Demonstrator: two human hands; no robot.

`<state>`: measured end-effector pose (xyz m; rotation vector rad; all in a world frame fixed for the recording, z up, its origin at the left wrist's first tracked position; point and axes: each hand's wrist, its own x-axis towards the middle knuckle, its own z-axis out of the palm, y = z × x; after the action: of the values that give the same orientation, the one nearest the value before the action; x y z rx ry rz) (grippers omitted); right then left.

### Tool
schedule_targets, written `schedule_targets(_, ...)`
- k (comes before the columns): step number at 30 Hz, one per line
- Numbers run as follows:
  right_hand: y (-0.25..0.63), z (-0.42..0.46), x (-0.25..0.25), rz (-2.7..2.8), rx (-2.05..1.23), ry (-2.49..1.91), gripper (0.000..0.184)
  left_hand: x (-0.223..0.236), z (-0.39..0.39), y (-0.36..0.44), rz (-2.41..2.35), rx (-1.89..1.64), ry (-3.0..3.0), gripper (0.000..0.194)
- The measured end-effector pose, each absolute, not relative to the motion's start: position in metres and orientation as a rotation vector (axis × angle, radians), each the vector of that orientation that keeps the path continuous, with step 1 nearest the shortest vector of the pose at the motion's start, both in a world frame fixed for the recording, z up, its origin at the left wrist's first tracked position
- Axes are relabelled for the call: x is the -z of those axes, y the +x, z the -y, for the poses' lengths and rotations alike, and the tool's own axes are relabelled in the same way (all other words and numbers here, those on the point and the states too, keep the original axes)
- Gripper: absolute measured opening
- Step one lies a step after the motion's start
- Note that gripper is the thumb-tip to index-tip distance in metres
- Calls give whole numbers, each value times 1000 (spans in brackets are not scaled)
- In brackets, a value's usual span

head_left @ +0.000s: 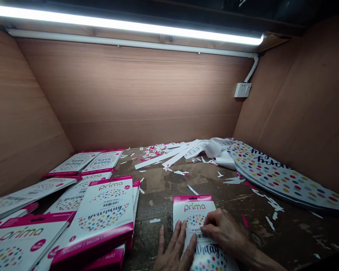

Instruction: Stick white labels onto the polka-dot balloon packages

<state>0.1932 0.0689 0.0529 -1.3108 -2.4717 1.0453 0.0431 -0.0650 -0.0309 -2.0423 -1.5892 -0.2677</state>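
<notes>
A white and pink Prima balloon packet (193, 220) lies on the worn wooden worktop (161, 188), printed with coloured dots and a barcode. My left hand (176, 248) rests on its lower left edge with the fingers spread. My right hand (223, 229) lies across the barcode area, its fingers together and its thumb hidden. Its grip on the packet is hard to judge. The packet's lower end runs out of the bottom of the view.
Stacked Prima packets (101, 214) fill the left side. Polka-dot foil balloons (282, 173) lie at right. White label backing strips (183, 152) and paper scraps lie at the back. Wooden walls, a wall socket (242, 90) and a strip light (130, 26) surround the bench.
</notes>
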Motion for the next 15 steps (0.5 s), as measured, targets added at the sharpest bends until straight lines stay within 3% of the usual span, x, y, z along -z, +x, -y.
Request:
schedule_targets(12,200,-62,-53,2492,-923,-1343,13,11,62,44,1478,172,-2031,33)
schedule_targets(15,212,-70,-46,2415,-897,-1389,34,8,63,42,1451,153,-2059,35)
